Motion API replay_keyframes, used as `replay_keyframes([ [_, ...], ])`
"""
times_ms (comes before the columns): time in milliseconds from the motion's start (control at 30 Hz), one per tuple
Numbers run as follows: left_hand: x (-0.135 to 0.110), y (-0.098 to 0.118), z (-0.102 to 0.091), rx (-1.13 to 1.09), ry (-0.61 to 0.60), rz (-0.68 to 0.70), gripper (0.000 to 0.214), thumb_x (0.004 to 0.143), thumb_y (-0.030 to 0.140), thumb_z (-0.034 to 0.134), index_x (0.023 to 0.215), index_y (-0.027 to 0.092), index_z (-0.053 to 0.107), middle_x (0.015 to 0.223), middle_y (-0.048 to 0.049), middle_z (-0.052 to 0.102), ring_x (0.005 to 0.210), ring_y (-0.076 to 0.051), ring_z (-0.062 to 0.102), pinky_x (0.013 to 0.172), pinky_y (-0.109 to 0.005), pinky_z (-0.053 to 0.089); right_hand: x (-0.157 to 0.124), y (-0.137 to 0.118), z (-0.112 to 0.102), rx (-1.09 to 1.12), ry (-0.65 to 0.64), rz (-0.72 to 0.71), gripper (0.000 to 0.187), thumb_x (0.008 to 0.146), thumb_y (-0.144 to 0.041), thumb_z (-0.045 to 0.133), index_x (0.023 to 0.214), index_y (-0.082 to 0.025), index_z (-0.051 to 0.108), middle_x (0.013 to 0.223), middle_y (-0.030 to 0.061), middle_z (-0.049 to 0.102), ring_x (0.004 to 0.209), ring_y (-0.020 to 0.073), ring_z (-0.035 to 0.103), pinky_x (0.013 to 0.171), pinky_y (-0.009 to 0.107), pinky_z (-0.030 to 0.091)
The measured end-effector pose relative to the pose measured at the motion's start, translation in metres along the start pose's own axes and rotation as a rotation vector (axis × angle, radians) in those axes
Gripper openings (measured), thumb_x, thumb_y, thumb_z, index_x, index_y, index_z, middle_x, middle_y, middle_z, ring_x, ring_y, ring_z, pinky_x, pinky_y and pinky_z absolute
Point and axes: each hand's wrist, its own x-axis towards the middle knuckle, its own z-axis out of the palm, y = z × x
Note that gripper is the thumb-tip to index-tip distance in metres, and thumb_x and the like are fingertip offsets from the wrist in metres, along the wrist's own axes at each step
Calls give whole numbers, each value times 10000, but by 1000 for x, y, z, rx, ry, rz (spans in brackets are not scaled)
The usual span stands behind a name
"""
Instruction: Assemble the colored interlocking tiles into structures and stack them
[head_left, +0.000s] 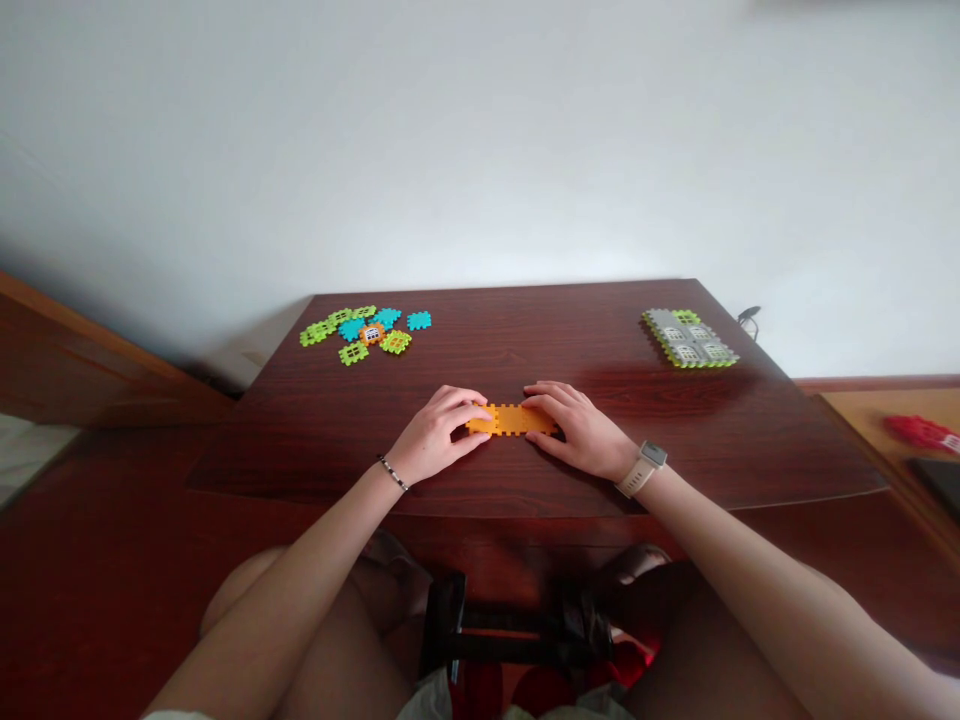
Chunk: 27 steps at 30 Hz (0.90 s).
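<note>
A strip of orange interlocking panels (512, 420) with toothed edges lies flat near the front of the dark wooden table (517, 350). My left hand (442, 428) grips its left end, thumb on the near edge and fingers on the far edge and top. At the other end, my right hand (577, 428) holds the strip the same way, with fingers over the top and the thumb along the near side. The strip's middle shows between the hands; both ends are partly covered by fingers.
Loose green panels (319, 332), blue panels (419, 320) and an orange window panel (372, 334) lie at the table's back left. At the back right sits a joined grey and green panel block (690, 340). A white wall (495, 150) stands behind the table.
</note>
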Motion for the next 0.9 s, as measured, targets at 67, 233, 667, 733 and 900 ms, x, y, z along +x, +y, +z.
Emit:
replay_keyframes([
  [67,0,-1,1,8,0,-6,148,1013,255,746,1158,251,772,1267,-90,727,1176,-257,662,1059,-466,575,0,0,0,-7,2,1,355,1050,-415,667,1362,-248,646,1514,158,642,1468,365,554,1229,626,468],
  [233,0,-2,2,17,-11,-12,136,1024,259,729,1154,247,769,1261,-89,725,1166,-259,659,1060,-476,571,-1,1,1,-1,4,-10,366,1052,-423,662,1381,-266,634,1519,151,639,1476,367,549,1234,639,460],
  [667,-1,-2,4,15,-24,-21,173,1016,254,735,1188,255,757,1266,-88,726,1166,-265,669,1064,-484,579,-1,1,0,5,-2,-9,370,1060,-417,637,1402,-276,641,1526,146,633,1471,368,552,1241,640,455],
  [733,-1,-2,4,18,-26,-21,172,1016,255,734,1187,252,755,1269,-89,726,1169,-265,668,1066,-486,580,-1,0,0,2,-1,-5,367,1060,-416,640,1395,-266,645,1522,151,635,1473,367,550,1242,635,457],
  [900,-1,-1,3,24,-25,-21,179,1011,243,732,1187,262,759,1270,-85,723,1170,-263,675,1063,-486,587,0,1,0,9,-2,-8,386,1052,-413,646,1414,-279,643,1520,148,639,1467,372,554,1229,651,465],
])
